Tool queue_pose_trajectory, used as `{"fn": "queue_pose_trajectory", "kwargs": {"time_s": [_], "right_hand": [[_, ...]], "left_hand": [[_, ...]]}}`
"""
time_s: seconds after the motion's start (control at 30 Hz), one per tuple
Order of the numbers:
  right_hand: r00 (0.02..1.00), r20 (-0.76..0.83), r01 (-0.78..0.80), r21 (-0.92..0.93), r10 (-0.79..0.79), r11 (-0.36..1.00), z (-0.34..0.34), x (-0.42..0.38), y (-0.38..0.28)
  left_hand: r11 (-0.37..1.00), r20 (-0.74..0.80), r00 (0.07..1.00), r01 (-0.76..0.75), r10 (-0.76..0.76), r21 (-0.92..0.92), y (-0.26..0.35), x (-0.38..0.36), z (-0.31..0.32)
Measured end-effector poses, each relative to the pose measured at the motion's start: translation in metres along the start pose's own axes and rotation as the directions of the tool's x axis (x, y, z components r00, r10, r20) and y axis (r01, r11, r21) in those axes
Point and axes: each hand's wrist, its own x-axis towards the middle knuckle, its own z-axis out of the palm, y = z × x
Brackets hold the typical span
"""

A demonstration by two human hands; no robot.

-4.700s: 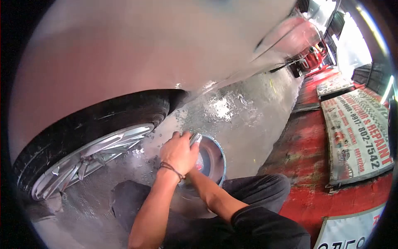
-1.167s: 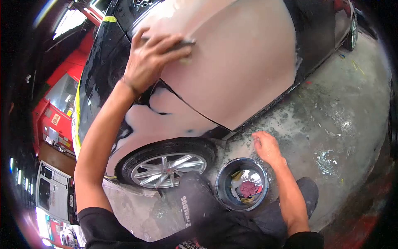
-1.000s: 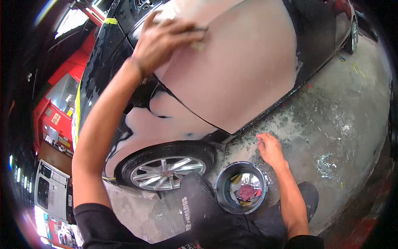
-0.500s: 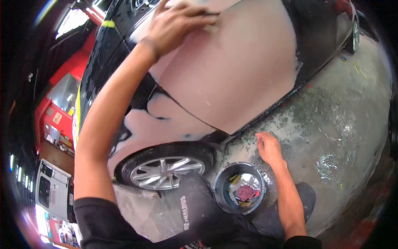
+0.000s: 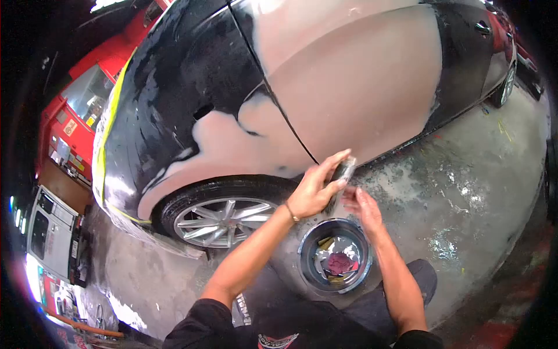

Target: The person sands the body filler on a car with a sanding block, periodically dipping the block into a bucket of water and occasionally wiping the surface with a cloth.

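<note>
My left hand (image 5: pixel 317 189) holds a small dark grey pad (image 5: pixel 344 170) between thumb and fingers, over the floor just above the bucket. Close to its right, my right hand (image 5: pixel 365 210) has its fingers apart, slightly blurred, with nothing visible in it. Below both hands stands a dark bucket (image 5: pixel 303 259) of water, with a maroon cloth (image 5: pixel 339 263) and yellowish pieces (image 5: pixel 325 244) inside. Behind them is a car door (image 5: pixel 360 87) with a large pinkish-beige patch on black. The same beige covers part of the fender (image 5: pixel 224 145).
A wheel (image 5: pixel 226 221) with silver spokes is left of the bucket. Yellow tape (image 5: pixel 110 125) edges the car's front. Wet concrete floor (image 5: pixel 459 192) extends to the right. A red vehicle (image 5: pixel 70 125) and a white van (image 5: pixel 51 230) stand at the far left.
My left hand has come down from the upper door to above the bucket, beside my right hand. The view has shifted, showing more of the car's front.
</note>
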Motion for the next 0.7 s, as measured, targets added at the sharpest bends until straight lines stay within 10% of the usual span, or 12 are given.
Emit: {"fn": "queue_pose_trajectory", "kwargs": {"time_s": [0.17,0.3,0.37,0.47,0.57,0.63,0.7], "right_hand": [[0.963,0.211,-0.25,0.476,0.166,0.843,0.051,-0.027,-0.034],[0.885,0.465,-0.303,0.597,-0.013,0.743,0.071,-0.031,-0.059],[0.874,0.473,-0.26,0.646,-0.109,0.718,0.079,-0.013,-0.072],[0.905,0.147,0.332,0.338,-0.398,0.881,0.126,0.015,-0.15],[0.631,0.012,0.728,-0.355,-0.775,0.587,0.165,0.08,-0.196],[0.274,0.134,0.721,-0.684,-0.952,0.111,0.194,0.113,-0.213],[0.116,0.235,0.589,-0.798,-0.965,-0.124,0.21,0.134,-0.203]], "left_hand": [[0.74,0.098,0.978,0.202,-0.182,-0.641,0.0,-0.039,-0.013],[0.685,0.149,0.989,0.109,0.0,-0.721,0.027,-0.03,-0.028],[0.859,0.077,0.997,0.022,0.02,-0.511,0.062,-0.017,-0.053],[0.911,-0.176,0.905,-0.346,0.387,0.224,0.126,0.008,-0.116],[0.435,-0.081,0.597,-0.477,0.798,0.764,0.2,0.036,-0.191],[0.163,0.027,0.514,-0.321,0.857,0.933,0.225,0.046,-0.231],[-0.14,0.217,0.515,-0.184,0.829,0.973,0.233,0.055,-0.265]]}}
